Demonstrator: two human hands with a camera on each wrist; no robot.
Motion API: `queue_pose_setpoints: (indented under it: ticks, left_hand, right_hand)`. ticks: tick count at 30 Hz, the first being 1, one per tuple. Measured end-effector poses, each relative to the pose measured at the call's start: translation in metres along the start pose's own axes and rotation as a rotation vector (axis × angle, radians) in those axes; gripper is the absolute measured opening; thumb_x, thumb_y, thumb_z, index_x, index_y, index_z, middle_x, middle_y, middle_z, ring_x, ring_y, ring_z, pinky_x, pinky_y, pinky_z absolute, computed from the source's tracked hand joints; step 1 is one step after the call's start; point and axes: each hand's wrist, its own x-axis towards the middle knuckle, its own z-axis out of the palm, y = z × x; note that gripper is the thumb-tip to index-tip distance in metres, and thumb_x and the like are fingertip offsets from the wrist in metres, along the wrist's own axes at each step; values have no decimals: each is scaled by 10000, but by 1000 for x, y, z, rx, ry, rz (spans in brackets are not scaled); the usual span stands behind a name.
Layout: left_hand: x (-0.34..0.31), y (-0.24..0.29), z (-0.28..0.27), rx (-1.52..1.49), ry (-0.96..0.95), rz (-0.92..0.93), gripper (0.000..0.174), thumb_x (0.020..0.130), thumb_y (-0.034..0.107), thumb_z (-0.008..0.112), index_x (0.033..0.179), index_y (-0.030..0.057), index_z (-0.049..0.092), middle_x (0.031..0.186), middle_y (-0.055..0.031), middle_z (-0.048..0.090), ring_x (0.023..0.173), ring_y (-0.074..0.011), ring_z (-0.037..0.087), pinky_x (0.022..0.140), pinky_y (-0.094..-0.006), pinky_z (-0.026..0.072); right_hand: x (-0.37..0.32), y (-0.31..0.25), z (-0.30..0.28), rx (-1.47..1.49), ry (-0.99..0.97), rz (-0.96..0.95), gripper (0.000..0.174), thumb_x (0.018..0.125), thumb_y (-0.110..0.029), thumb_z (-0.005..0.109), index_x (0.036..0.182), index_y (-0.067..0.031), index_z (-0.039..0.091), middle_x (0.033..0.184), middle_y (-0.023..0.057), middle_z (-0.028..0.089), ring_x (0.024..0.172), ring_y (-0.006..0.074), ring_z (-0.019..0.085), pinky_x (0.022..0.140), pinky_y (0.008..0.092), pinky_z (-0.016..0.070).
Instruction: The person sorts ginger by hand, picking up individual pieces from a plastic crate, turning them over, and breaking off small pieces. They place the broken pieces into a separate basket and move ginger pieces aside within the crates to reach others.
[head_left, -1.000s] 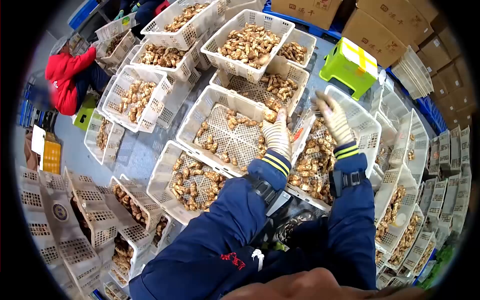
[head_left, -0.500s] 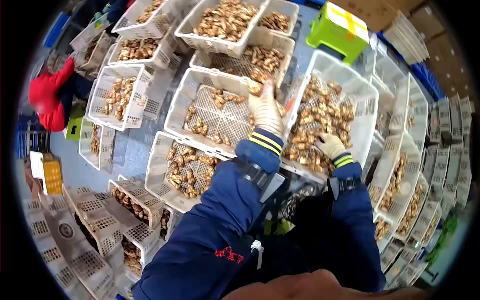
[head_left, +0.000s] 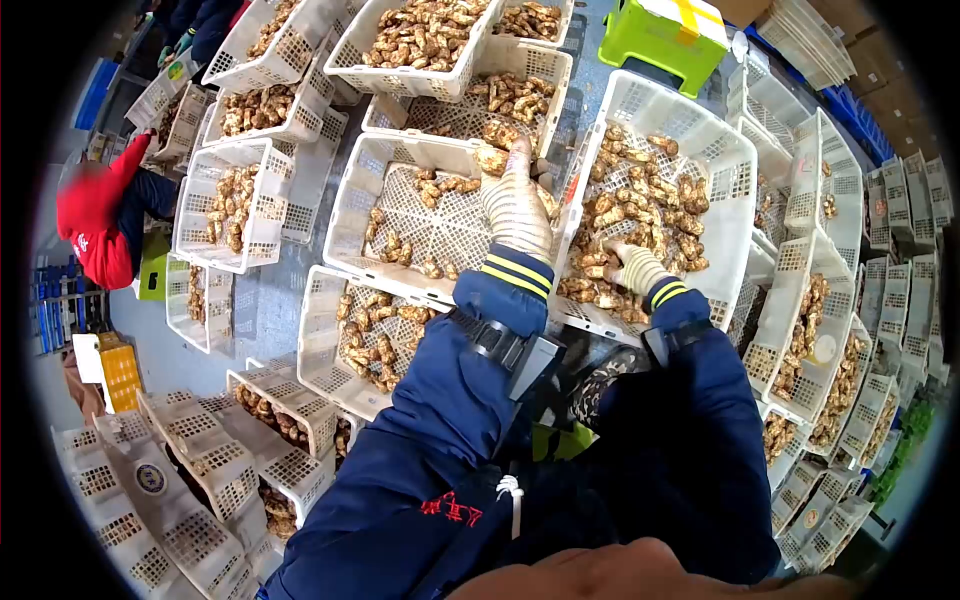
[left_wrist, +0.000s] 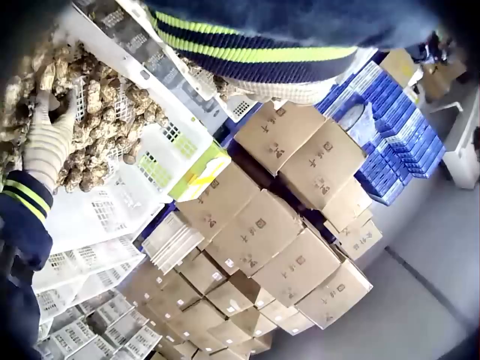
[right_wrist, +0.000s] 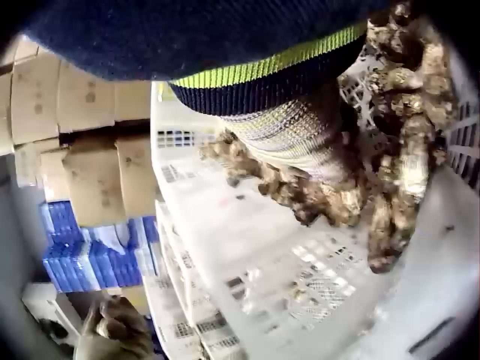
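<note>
My left hand, in a striped knit glove, grips a brown-and-cream mushroom above the right rim of the middle crate. A small orange thing shows just right of that hand. My right hand, gloved too, is down among the mushrooms in the white crate on the right. In the left wrist view, its thumb and fingers stand apart over the pile; I cannot tell whether they pinch a mushroom. The right wrist view shows the glove cuff, its fingers hidden.
A crate with mushrooms stands front left, and stacked crates rise behind. A green stool is at the back right. More crates line the right side. A person in red sits at far left. Cardboard boxes are piled beyond.
My right hand has come down from the air above the right crate into its mushrooms. The left hand keeps its mushroom at the middle crate's rim. The head view has shifted.
</note>
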Motion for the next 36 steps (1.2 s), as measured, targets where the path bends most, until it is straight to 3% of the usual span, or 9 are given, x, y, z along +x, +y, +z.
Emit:
queue_pose_setpoints:
  ticks: [5,8,9,17,23,27,29,33,36]
  left_hand:
    - [2,3,-1,11,3,5,320,864,301,726,985,54,562,780,-29,579,663,-126,554,604,-249,475]
    - [1,5,-1,-4,23,-4,325,861,296,728,985,49,559,799,-34,581,674,-127,562,629,-246,492]
    - [1,4,-1,-11,21,5,323,861,293,729,984,48,557,801,-35,582,676,-127,565,635,-245,495]
    - [-2,8,1,25,26,-16,304,858,289,732,932,46,566,777,-37,584,677,-125,566,650,-246,495]
    - [1,1,-3,23,-37,12,284,881,298,706,963,62,572,759,-25,580,664,-118,558,632,-234,484]
    - [-3,3,0,23,-27,-5,284,880,282,704,1008,80,552,745,-27,587,624,-117,556,547,-244,474]
    - [-3,3,0,44,-10,-19,284,877,276,708,1008,83,546,737,-26,588,608,-115,556,508,-249,468]
    - [1,1,0,21,-14,1,284,874,264,713,1000,78,539,728,-24,585,604,-110,561,483,-245,462]
    - [2,1,-1,3,-35,5,292,874,273,712,991,75,532,743,-20,584,630,-108,566,542,-241,484]
  right_hand:
    - [-16,26,-24,370,-13,-102,466,919,-302,609,1306,-47,560,1150,135,669,1022,230,640,911,332,488]
    - [-6,56,-15,602,-11,-220,465,954,-336,569,1333,-68,541,1099,83,674,913,147,642,779,309,531]
    - [-18,38,-29,790,-122,-27,501,951,-378,560,1352,-78,522,1051,89,679,863,139,647,696,304,536]
    - [-47,-8,-56,1388,-80,49,614,844,-488,640,1274,-57,558,980,85,675,834,180,654,688,326,541]
    - [-56,-47,-82,1553,-31,-397,717,840,-363,706,1389,-18,399,1199,110,555,1055,253,604,873,422,528]
    - [-47,-53,-74,1101,41,-224,447,873,-289,654,1207,-6,562,835,58,618,772,186,594,774,330,512]
    - [-22,-31,-47,337,210,-427,359,891,-321,623,1084,-19,648,921,106,680,839,217,641,791,348,519]
    - [-9,-39,-4,-38,-145,-144,415,856,-330,634,1146,-33,627,1098,179,672,1009,350,634,903,396,501]
    - [-5,-37,28,-254,-152,-257,445,820,-275,640,1190,-32,599,1160,185,635,1083,359,591,954,396,469]
